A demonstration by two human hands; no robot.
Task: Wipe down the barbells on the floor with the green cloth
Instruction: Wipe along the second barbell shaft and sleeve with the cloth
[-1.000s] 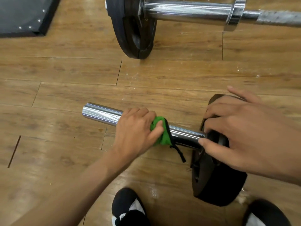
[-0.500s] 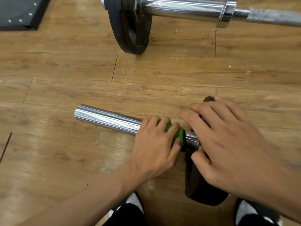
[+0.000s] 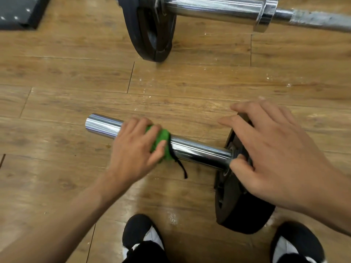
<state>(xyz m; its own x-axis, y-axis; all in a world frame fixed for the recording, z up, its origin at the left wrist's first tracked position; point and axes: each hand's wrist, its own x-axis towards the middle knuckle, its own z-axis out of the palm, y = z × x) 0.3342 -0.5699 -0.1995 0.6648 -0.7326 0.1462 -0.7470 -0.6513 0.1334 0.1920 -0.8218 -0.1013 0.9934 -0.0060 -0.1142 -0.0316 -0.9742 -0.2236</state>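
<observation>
1. The crumpled green cloth sits wrapped over the near barbell's shiny chrome steel sleeve, clamped there under the curled fingers of the left hand.
2. Half a second ago that grip was pressed up against the plate. It has now slid back toward the sleeve's free end, leaving bare chrome between it and the plate.
3. A thin black strap hangs from the cloth just on the plate side of the grip (it was hidden before).
4. The right hand still rests on the round black weight plate, fingers spread and fairly straight, thumb by the hub.
5. Well beyond both hands lies a second chrome barbell on the wooden plank floor.
</observation>
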